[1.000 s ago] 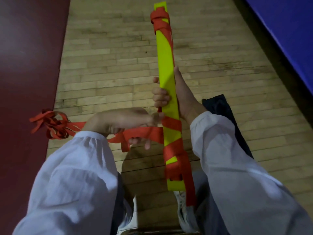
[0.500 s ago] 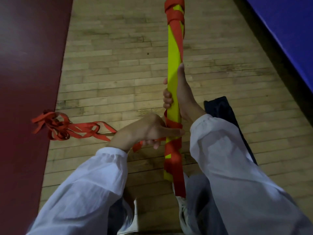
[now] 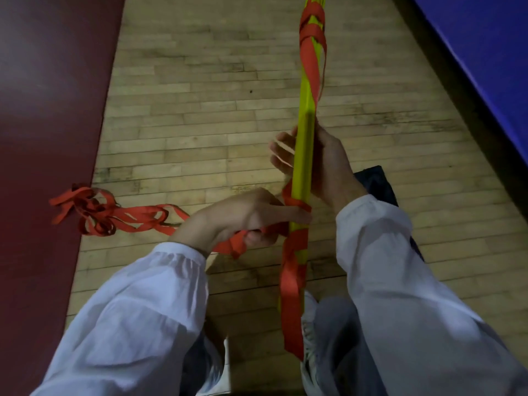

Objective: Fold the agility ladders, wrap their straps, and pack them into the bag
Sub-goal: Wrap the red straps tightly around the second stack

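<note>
Sports hall: floor (image 3: 217,115) was worn hardwood strip, flanked by red mat (image 3: 48,110) and blue mat (image 3: 485,52)

Bare wood floor (image 3: 223,115) ahead, loose strap tangle (image 3: 94,212) at left

The ladder (image 3: 305,144) stands between the hands, strap (image 3: 114,215) trailing left across the floor (image 3: 200,110) onto the mat (image 3: 43,110).

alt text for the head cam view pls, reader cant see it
A person's right hand holds a yellow rung bundle upright while the left hand winds a red strap around it. Loose strap trails left across the wooden floor.
</note>
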Tool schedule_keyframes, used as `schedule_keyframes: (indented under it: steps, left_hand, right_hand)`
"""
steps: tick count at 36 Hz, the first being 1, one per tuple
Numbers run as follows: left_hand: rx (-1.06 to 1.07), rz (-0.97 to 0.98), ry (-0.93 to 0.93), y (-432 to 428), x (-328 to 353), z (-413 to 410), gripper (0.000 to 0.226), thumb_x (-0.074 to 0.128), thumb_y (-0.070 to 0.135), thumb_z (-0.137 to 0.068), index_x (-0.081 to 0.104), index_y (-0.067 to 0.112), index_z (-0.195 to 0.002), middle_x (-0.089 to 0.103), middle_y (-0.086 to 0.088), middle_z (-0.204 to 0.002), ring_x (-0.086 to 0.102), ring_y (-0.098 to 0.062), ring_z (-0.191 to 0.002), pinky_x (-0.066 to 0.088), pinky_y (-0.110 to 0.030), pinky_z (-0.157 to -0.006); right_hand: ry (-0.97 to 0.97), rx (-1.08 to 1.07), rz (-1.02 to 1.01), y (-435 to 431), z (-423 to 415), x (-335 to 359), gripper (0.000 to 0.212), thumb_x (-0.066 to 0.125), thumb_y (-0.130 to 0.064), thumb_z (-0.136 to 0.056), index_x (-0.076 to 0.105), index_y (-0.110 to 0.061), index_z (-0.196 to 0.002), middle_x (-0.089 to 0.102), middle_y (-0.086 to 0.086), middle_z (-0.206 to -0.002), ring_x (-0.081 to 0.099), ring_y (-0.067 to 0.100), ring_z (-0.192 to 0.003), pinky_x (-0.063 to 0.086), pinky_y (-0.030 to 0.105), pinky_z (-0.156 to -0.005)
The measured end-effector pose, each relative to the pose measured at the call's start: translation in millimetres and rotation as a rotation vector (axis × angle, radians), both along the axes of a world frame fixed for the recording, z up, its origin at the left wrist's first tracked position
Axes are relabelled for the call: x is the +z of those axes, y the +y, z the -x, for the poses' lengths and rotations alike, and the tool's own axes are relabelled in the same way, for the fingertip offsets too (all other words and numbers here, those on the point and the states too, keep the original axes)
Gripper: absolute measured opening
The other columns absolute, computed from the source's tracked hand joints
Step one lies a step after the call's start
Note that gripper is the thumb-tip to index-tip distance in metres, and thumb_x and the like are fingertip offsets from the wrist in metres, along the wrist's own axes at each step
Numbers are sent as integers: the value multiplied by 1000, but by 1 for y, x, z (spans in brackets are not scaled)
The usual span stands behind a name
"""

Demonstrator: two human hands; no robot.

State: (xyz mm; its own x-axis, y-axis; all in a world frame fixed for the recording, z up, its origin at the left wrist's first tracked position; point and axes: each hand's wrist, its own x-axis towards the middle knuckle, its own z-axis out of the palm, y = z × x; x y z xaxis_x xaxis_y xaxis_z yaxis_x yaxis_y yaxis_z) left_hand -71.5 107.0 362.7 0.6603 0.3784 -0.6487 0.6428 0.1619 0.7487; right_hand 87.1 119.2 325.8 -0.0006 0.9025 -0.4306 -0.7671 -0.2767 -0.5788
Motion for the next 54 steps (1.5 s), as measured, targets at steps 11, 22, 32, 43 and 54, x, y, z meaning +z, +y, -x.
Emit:
schedule_keyframes:
  steps: [11,22,32,43,54]
  left_hand:
    - [-134,73,-138,-1,15,2,50,51,56,-82,62,10,-67,54,-3,-46,39,-13,-35,34,-16,-38]
    - [-132,230,-67,12,11,12,65,53,58,-80,69,-2,-98,69,-15,-72,53,-14,-41,45,-19,-45]
    - [-62,81,18,6,7,3,51,58,53,-87,70,13,-57,70,-13,-68,43,-11,-36,35,-20,-40]
    - [-47,-149,26,0,-4,-6,39,62,37,-91,69,-1,-85,60,0,-46,39,-9,-31,32,-16,-36]
    - [-49,77,-232,4,4,2,28,60,25,-94,63,15,-68,55,-4,-53,39,-12,-38,33,-17,-38]
  right_hand:
    - [685,187,-149,-10,0,-8,39,55,-36,-93,54,0,-110,68,15,-100,70,25,-72,58,34,-66]
    - [258,155,-122,-5,-5,14,27,47,-37,-91,48,-9,-91,49,-3,-57,49,7,-43,46,21,-44]
    - [-204,142,-1,-3,8,24,27,48,-33,-97,44,-14,-77,46,0,-53,43,12,-43,39,22,-46]
    - [-323,95,25,0,6,18,30,51,-31,-98,45,-13,-75,50,3,-55,47,15,-45,41,24,-48]
    - [131,58,-190,-11,-10,17,40,53,-49,-87,55,-9,-91,69,7,-99,70,21,-90,58,33,-71]
